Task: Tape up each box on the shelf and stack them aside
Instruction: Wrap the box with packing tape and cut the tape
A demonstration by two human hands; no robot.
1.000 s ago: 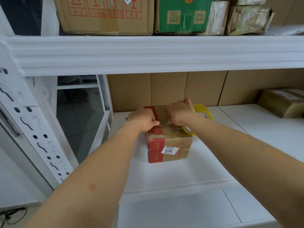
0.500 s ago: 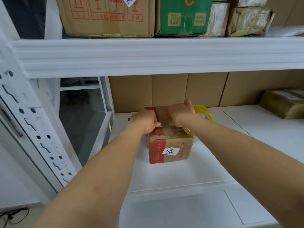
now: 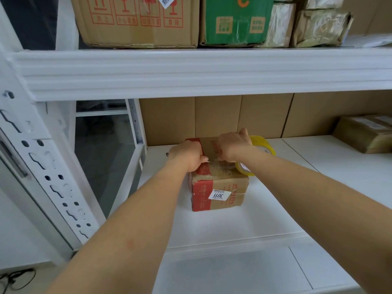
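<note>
light: bright, even, diffuse | shadows: soft, faint under box (image 3: 219,187) | glare: mild on shelf (image 3: 212,225) | distortion: wide-angle bending at edges | focus: slightly soft

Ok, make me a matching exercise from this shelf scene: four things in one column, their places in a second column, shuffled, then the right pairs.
Things:
1. red and brown box
2. roll of yellow tape
3. green box
4. tape-wrapped parcel

Places:
A. upper shelf, right of a large brown carton
B. far right of the middle shelf
C. at the right hand, beside the box top
D. middle shelf, under both hands

Pairs: 1-D, 2-C, 3-A, 4-B
</note>
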